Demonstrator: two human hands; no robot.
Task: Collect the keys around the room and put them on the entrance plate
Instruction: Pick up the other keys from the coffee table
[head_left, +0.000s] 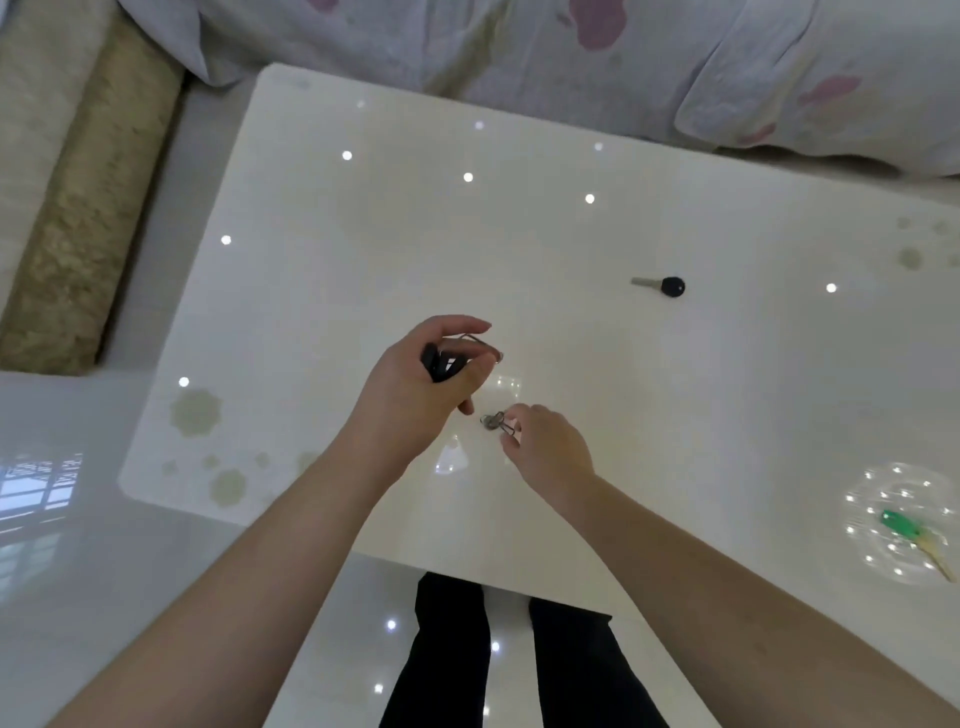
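My left hand (423, 376) is above the middle of the glossy cream table (322, 291), closed around a bunch of black-headed keys (441, 362) with a metal ring sticking out. Just to its right, my right hand (545, 449) pinches a small silver key on a ring (496, 421) that rests on or just above the tabletop. A single key with a round black head (667, 286) lies alone further back on the right. At the right edge a clear glass plate (878, 558) holds a key with a green head (906, 527).
A sofa under a pale floral cover (623, 62) runs along the far side of the table. A beige textured cushion (88, 208) lies to the left. My legs in dark trousers (519, 660) stand on the shiny floor at the table's near edge.
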